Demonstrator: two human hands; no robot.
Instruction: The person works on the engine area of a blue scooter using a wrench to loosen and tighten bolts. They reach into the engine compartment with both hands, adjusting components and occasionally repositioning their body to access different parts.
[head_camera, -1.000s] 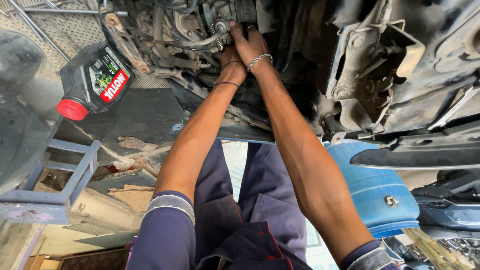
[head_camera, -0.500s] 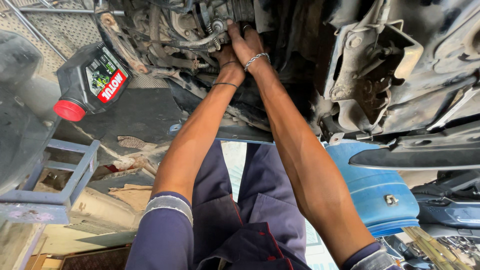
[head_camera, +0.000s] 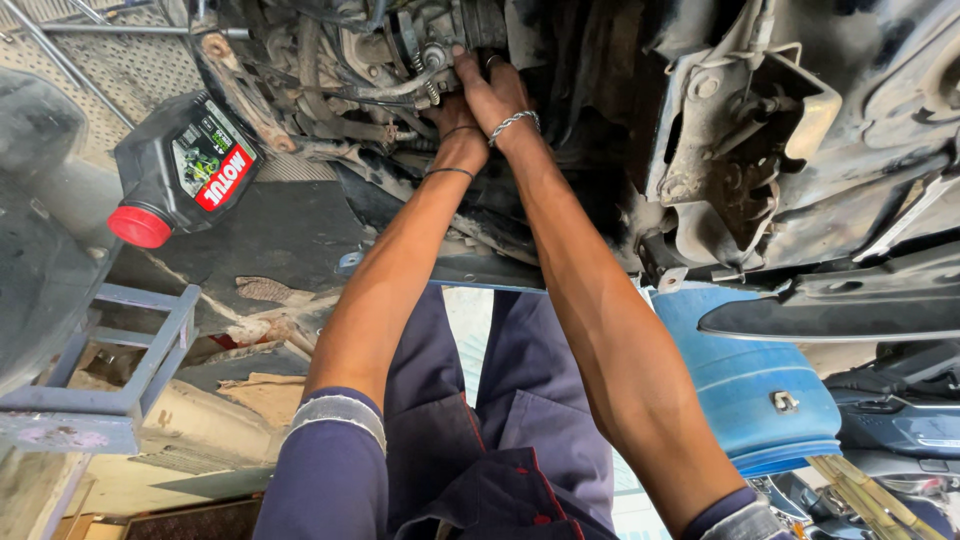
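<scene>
Workshop bay, view from under a raised vehicle: the grimy underbody (head_camera: 760, 150) fills the top of the view, with perforated metal flooring behind it at upper left. Person stands below, both arms stretched up into the engine area.

Right hand (head_camera: 492, 92), metal bracelet on the wrist, is up against a small round metal fitting (head_camera: 433, 57) beside a ribbed hose (head_camera: 405, 40). Fingers curled on it, thumb side pressed close; looks like a closed grip on the fitting, palm facing the parts.

Left hand (head_camera: 455, 125), thin dark band on the wrist, sits just below and partly behind the right hand. Fingers hidden by the right hand and the pipework, so cannot tell how open it is or whether it holds anything.

The fitting sits high in the frame, centre-left, among dirty pipes and brackets.

Around: black oil bottle (head_camera: 185, 165) with red cap lies tilted at left, well apart from the hands. Blue-grey metal stand (head_camera: 110, 385) at lower left. Blue drum (head_camera: 760, 385) at lower right, under a rusty suspension bracket (head_camera: 735, 140). Person wears dark blue-purple work clothes.
</scene>
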